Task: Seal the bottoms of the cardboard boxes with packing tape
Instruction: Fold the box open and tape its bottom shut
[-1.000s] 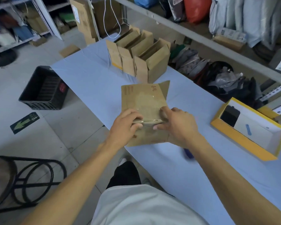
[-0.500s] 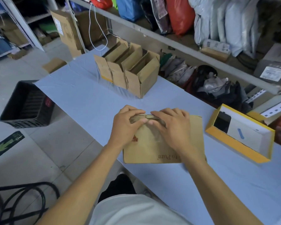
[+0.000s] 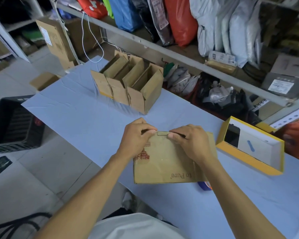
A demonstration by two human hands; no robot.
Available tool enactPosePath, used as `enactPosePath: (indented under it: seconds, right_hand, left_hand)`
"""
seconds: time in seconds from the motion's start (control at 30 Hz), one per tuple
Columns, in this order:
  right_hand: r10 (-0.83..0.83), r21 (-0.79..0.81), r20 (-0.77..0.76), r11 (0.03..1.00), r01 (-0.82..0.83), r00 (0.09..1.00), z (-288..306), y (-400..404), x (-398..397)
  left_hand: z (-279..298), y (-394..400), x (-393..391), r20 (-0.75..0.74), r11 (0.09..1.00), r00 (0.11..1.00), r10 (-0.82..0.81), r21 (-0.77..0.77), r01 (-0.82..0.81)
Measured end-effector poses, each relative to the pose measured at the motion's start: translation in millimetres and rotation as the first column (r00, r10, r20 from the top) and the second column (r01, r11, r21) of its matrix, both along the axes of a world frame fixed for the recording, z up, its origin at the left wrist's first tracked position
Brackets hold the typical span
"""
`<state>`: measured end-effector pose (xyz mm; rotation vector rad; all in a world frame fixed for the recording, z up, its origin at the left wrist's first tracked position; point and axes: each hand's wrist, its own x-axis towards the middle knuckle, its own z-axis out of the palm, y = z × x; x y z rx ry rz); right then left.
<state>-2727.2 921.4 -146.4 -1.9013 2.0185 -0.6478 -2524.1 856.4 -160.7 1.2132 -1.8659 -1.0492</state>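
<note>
A brown cardboard box (image 3: 164, 163) with red print and the words "to Pure" lies on the blue table (image 3: 79, 118) in front of me. My left hand (image 3: 136, 137) grips its far top edge from the left, fingers curled over the edge. My right hand (image 3: 190, 140) grips the same edge from the right, thumbs nearly meeting at a shiny strip of clear tape (image 3: 162, 133) on that edge. A blue tape roll (image 3: 204, 185) peeks out from under the box beside my right forearm. Three open assembled boxes (image 3: 129, 85) stand in a row at the table's far side.
A yellow open box (image 3: 250, 149) with a white inside sits to the right on the table. A black plastic crate (image 3: 14, 123) stands on the floor at the left. Shelving with bags and parcels (image 3: 197, 23) runs behind the table. A stool frame (image 3: 16, 225) shows lower left.
The box was turned from lying flat with its taped face up to its printed side facing me. Both hands moved to its far top edge and pinch there.
</note>
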Motion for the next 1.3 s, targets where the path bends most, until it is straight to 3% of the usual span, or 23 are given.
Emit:
enactPosePath:
  seconds: [0.27,0.5,0.67,0.83,1.0,1.13,1.3]
  right_hand:
    - [0.020,0.027,0.104,0.999,-0.023,0.994,8.5,-20.9,29.4]
    - [0.091,0.254,-0.139,0.966,-0.053,0.986,13.7,-10.4,-18.4]
    - [0.100,0.247,0.039,0.963,-0.106,0.994,12.4,5.6,-41.4]
    - [0.247,0.318,0.053,0.914,-0.251,0.967,17.7,9.7,-48.7]
    - [0.194,0.256,0.039,0.946,-0.198,0.980,10.1,15.9,-47.9]
    - [0.076,0.092,-0.013,0.993,-0.075,0.997,-1.5,19.7,-37.2]
    - [0.154,0.244,-0.092,0.961,-0.127,0.984,-4.6,21.3,-38.3]
  left_hand:
    - [10.6,-11.1,-9.6,0.162,0.992,0.982,-0.097,-0.067,0.109]
    - [9.2,-11.2,-7.9,0.181,0.985,0.975,-0.129,-0.093,0.147]
    - [7.6,-7.9,-13.8,0.206,0.977,0.964,-0.167,-0.097,0.190]
    - [7.9,-2.7,-14.1,0.315,0.970,0.942,-0.116,-0.168,0.176]
    - [3.3,22.2,-27.4,0.601,0.960,0.798,0.039,-0.244,0.138]
    - [2.1,21.9,-27.1,0.675,0.954,0.738,0.018,-0.232,0.189]
    - [2.9,25.9,-25.3,0.697,0.936,0.717,-0.017,-0.240,0.256]
